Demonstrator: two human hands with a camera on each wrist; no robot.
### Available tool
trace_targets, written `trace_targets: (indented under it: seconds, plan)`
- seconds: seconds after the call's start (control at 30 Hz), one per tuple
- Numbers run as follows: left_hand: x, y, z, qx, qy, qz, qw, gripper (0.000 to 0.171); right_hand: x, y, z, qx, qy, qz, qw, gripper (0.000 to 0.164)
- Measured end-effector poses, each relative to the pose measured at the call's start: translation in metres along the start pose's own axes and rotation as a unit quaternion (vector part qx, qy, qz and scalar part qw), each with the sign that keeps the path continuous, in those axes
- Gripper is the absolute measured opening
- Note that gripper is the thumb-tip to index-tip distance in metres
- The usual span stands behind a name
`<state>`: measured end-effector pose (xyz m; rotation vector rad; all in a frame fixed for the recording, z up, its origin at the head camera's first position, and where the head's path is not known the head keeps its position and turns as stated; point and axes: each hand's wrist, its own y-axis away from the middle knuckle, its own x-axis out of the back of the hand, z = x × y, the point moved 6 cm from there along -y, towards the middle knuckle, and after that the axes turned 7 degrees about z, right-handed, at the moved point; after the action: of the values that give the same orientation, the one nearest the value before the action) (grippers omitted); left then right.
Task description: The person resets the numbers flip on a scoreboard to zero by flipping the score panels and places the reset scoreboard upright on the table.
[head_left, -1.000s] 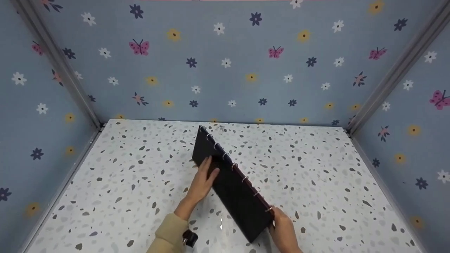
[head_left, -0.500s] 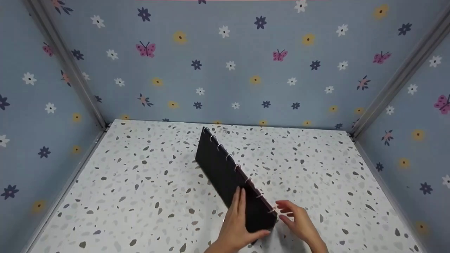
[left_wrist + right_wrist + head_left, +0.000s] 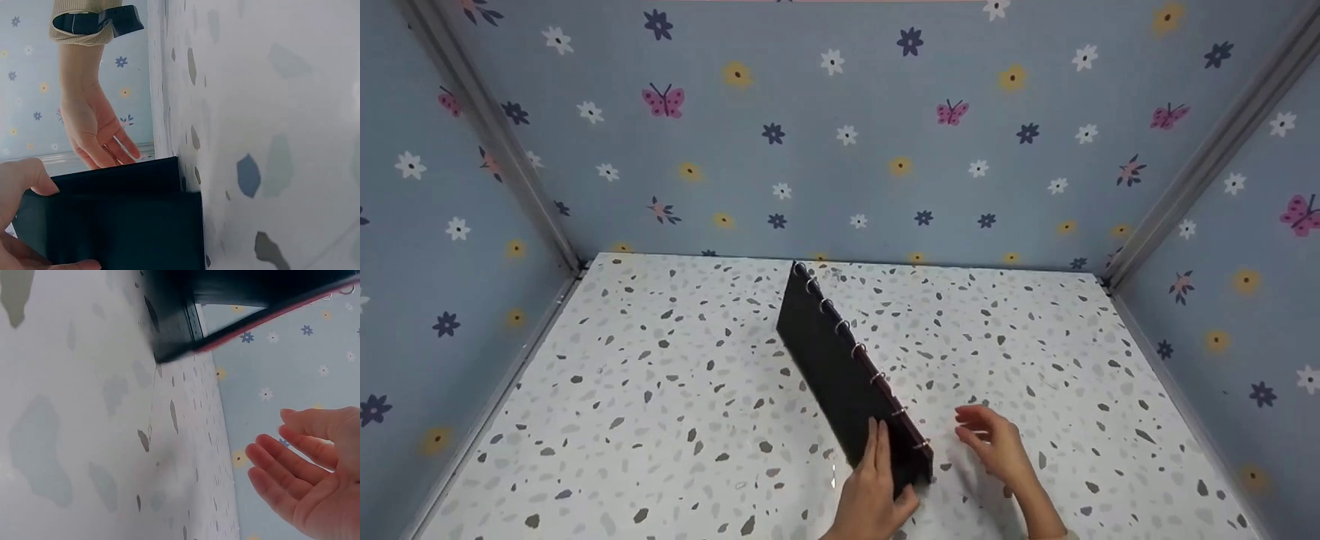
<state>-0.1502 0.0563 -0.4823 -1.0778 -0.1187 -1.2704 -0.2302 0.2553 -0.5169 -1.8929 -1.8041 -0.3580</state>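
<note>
A black ring-bound desk calendar stands on its long edge, slanting across the middle of the table. Metal rings run along its top, with a dark red strip beneath them. My left hand holds its near end, fingers straight along the black left face and thumb over the near edge. In the left wrist view the thumb sits at the notch between two black panels. My right hand hovers off to the right, apart from the calendar, fingers loosely bent around nothing. The right wrist view shows a red edge on the calendar.
The white speckled tabletop is enclosed by blue floral walls at the back and both sides. Grey posts stand in the corners. A dark wrist strap circles the right sleeve.
My left hand slid from the middle of the calendar's face down to its near end. My right hand let go of the near corner and moved away to the right.
</note>
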Motion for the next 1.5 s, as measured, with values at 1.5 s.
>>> trace_targets:
  seconds: [1.5]
  plan:
    - [0.122, -0.004, -0.083, 0.039, 0.059, -0.124, 0.9898, 0.032, 0.005, -0.141, 0.019, -0.065, -0.150, -0.027, 0.986, 0.059]
